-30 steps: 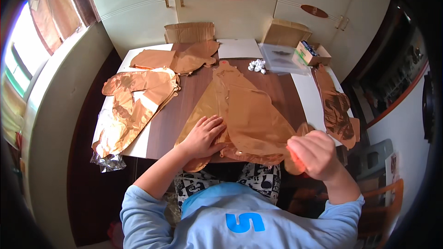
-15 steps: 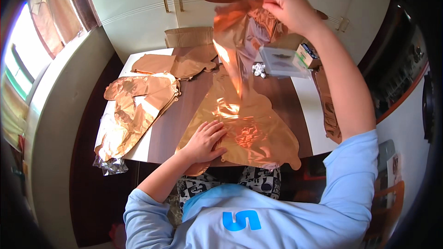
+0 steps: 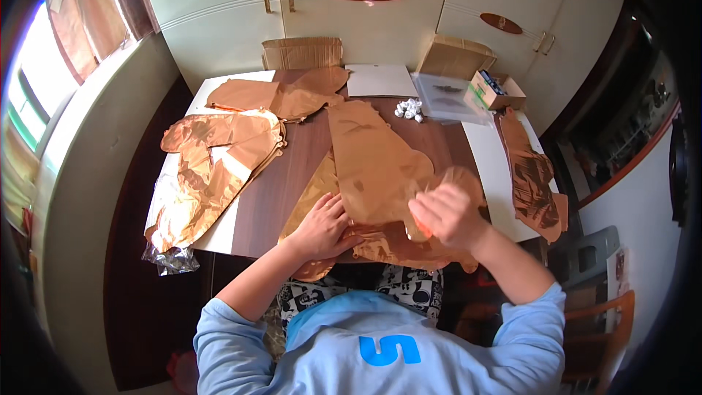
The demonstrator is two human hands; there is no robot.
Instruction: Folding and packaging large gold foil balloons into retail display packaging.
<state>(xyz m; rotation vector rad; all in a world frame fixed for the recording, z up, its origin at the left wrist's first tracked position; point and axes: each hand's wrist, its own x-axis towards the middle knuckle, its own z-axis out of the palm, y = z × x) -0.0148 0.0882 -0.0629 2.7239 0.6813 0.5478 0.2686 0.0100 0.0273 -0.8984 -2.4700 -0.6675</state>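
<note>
A: Left hand (image 3: 322, 228), what have we got?
B: Palm down on the foil (image 3: 380, 164), fingers together, lying flat near the front edge!
A: And the right hand (image 3: 451, 213)?
B: Blurred, but closed, clamped on the foil's right side!
A: Where's that foil?
B: Mid-table (image 3: 259, 208), between the foil stack (image 3: 227, 143) and the foil strip (image 3: 531, 175), white bits (image 3: 408, 109) just beyond

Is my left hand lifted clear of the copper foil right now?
No, your left hand rests flat on the copper foil before you.
</note>
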